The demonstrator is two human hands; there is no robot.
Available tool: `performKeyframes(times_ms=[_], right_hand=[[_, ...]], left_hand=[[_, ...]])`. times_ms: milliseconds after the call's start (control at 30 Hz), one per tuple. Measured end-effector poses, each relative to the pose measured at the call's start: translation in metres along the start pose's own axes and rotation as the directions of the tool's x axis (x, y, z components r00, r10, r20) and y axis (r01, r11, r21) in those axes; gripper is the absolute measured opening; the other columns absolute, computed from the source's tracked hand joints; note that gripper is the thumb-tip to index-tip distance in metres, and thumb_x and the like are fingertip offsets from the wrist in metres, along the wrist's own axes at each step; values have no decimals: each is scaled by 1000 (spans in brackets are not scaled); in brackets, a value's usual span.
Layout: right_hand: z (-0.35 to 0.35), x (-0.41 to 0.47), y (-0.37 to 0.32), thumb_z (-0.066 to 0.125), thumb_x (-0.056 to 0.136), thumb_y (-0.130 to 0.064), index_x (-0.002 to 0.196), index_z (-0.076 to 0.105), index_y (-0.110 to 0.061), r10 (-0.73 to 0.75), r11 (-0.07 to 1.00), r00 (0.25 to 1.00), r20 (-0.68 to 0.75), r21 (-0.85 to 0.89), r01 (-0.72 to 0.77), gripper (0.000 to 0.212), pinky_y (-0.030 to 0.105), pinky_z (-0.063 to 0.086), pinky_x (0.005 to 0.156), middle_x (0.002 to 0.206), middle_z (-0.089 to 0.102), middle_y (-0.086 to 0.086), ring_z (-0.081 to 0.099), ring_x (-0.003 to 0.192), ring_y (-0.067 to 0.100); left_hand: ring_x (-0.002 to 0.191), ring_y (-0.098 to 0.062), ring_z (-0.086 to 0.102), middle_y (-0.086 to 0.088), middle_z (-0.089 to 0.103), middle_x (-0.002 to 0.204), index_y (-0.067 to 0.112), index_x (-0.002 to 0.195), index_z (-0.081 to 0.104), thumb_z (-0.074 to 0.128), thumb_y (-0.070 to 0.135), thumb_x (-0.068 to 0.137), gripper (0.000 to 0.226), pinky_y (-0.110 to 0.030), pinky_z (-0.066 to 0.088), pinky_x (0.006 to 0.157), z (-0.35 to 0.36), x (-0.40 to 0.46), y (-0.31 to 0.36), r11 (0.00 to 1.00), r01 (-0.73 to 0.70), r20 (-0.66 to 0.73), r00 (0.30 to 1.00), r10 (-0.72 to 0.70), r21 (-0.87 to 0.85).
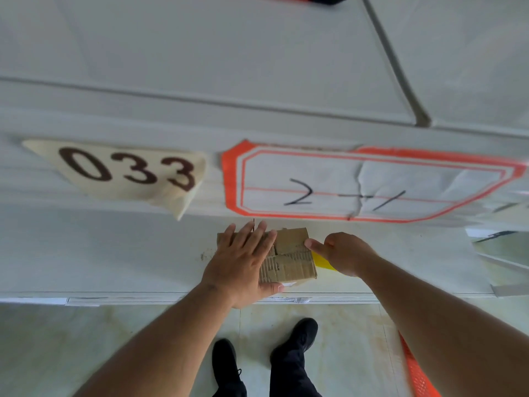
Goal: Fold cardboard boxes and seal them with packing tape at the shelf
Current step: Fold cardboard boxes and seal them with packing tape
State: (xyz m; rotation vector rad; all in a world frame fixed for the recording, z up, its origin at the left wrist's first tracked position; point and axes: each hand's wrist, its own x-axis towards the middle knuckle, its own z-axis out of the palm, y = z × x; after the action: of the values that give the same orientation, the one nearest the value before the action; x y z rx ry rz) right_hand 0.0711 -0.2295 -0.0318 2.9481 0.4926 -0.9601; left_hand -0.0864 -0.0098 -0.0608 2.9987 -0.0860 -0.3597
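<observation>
Cardboard box (289,259): small, brown, sitting on the white shelf (114,253) close to its front edge, directly below the red-bordered label. Top flaps are folded down and meet in a seam across the middle; the outer paper is torn away on the near half, showing corrugated ribs.

Left hand (243,262): flat on the box's left part, fingers straight and spread, pointing toward the back of the shelf. Thumb runs along the box's near side, low down. A pressing hold, nothing curled around the box.

Right hand (343,253): at the box's right side, fingers curled inward, thumb tip touching the top right edge of the box. A yellow piece (323,262) shows just under this hand, beside the box (whether the hand grips it, cannot tell; what it is, cannot tell either).

Shelf beam above the box carries two labels: a cream tag printed "033" (126,170), lower corner peeling, and a red-bordered label (366,184) handwritten "2-1", creased down the middle.

Below the shelf edge: pale floor, two black shoes (297,336) and dark trouser legs. An orange mesh object (418,373) at lower right, partly behind the right forearm.
</observation>
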Motion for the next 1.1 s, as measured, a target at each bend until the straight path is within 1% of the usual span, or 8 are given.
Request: performKeyframes(times_ms=[133,267,367,500,633,767,967,1100], right_hand=[[0,-2,-2,28,82,-95,75,51,-23,-2,998,1000,22,57,0,76,34,41,67,79,60,-4,58,78,18],[-5,-5,-4,22,86,-92,74,50,-28,-12,999,999,49,-39,14,71,34,40,75,79,57,-11,58,89,19],[-17,-11,-11,13,76,-99,80,61,-23,-18,998,998,55,-67,22,90,35,41,74,79,63,-7,60,84,18],[-64,-50,-29,28,82,-94,84,59,-26,-93,995,989,112,-35,97,75,34,41,78,81,59,-15,57,85,12],[-107,-92,-54,56,95,-60,109,63,-19,-286,939,925,251,264,219,44,32,40,75,88,57,-5,54,83,14],[-116,-105,-105,54,99,-42,107,60,-13,-345,936,922,177,143,322,31,32,34,62,80,54,0,48,70,17],[-106,-122,-182,57,90,-68,80,62,-20,-511,857,856,76,-31,514,49,33,44,61,77,67,-4,63,72,18],[-88,-122,-227,54,89,-75,87,62,-25,-569,813,823,15,-140,565,51,35,50,71,87,63,-4,60,84,22]], left_hand=[[155,-32,7,-7,5,168,20,162,-11,42,83,83,114,-61,2,125,-10,9,18,999,16,2,1000,-16,-35],[141,-32,38,-5,36,157,21,155,19,68,64,78,100,-50,32,114,-30,43,64,996,-13,19,1000,14,-84],[133,-31,48,-4,47,144,23,144,30,71,55,75,87,-46,40,106,-39,51,69,992,-3,-31,1000,-1,-130],[136,-23,35,4,40,147,31,146,29,73,63,67,95,-41,31,116,-50,21,31,925,-124,-164,984,68,-358],[124,-7,31,8,34,138,27,147,34,82,59,60,105,-31,38,109,-52,-12,0,821,-171,-360,932,-45,-545],[141,-12,31,7,25,145,29,160,20,80,62,58,123,-31,40,113,-42,-31,-23,757,-100,-315,938,-144,-646],[142,-9,34,10,23,148,24,158,24,87,56,61,120,-33,42,114,-41,-87,-79,839,-26,-271,951,-147,-544],[140,1,27,27,12,146,49,149,14,91,55,62,116,-22,33,117,-49,-95,-89,804,85,-97,980,-174,-588]])
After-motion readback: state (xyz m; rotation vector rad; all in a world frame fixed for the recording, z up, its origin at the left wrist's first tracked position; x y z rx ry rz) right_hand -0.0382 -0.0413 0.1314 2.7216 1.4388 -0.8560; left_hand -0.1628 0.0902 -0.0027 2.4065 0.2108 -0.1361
